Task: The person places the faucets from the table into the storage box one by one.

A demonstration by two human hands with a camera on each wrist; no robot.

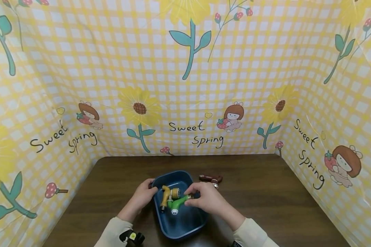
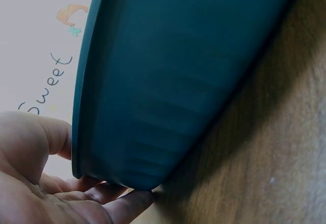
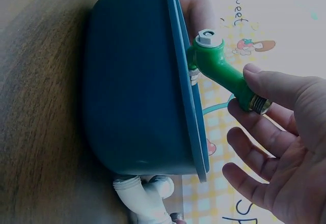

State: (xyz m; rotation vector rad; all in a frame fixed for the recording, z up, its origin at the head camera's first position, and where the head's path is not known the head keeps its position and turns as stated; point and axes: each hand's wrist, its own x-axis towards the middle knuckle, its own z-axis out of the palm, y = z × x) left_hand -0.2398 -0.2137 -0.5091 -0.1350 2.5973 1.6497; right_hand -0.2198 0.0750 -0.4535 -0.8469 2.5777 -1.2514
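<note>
My right hand [image 1: 205, 197] pinches the threaded end of a green plastic tap [image 1: 178, 204] between thumb and fingers. In the right wrist view the tap [image 3: 221, 66] is at the rim of a blue basin [image 1: 182, 228], partly above it, with a white cap on its bend. Inside the basin lies a yellow tap [image 1: 165, 199] with a ribbed round end. The left hand [image 1: 143, 195] holds the basin's left far corner, its thumb at the rim and its fingers [image 2: 130, 206] against the outside. Part of the green tap is hidden behind the rim in the right wrist view.
Behind the right hand lies a dark red tap [image 1: 208, 178] on the brown wooden table [image 1: 250, 192]. A white curved pipe piece [image 3: 145, 201] stands just beyond the basin. Yellow checked cloth [image 1: 185, 92] surrounds the table at the back and sides.
</note>
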